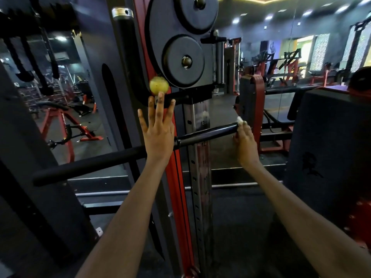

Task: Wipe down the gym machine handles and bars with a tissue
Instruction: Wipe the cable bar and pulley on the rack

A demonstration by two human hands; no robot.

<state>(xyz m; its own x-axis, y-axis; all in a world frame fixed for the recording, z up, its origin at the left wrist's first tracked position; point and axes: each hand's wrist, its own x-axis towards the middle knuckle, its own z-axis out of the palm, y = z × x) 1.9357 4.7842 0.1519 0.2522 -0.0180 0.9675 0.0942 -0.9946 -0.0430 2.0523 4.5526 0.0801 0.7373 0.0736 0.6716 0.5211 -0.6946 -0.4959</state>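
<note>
1. Dim gym floor stretched behind the machine, with red and black equipment well apart in the background and ceiling lights (269, 17) glowing overhead.
2. You stood facing a cable machine whose red upright (176, 177) and perforated steel post (197, 187) rose in front of you, with two round black pulley covers (183, 61) above.
3. Your right hand (246, 141) gripped the far end of the black bar (206, 133), and a small white tissue (241, 120) showed at your fingertips, pressed against the bar's tip.
4. Your left hand (158, 129) was released, its fingers straight and spread, reaching up toward a yellow knob (159, 85); the middle finger looked to be touching or just beside it, and I cannot tell which.
5. A longer padded bar (90, 165) ran down to your left and showed no tissue on it, so by my judgement most of the wiping was still ahead.
6. The tissue looked small and bunched, so it could have slipped out of your grip or torn against the bar's end, leaving bare skin doing the wiping.
7. If that yellow knob was an adjustment pin, pressing or pulling it could have let the carriage shift on the post while your right hand was on the bar.
8. Wiping only the tip risked missing the bar's underside and its inner length near the post.
</note>
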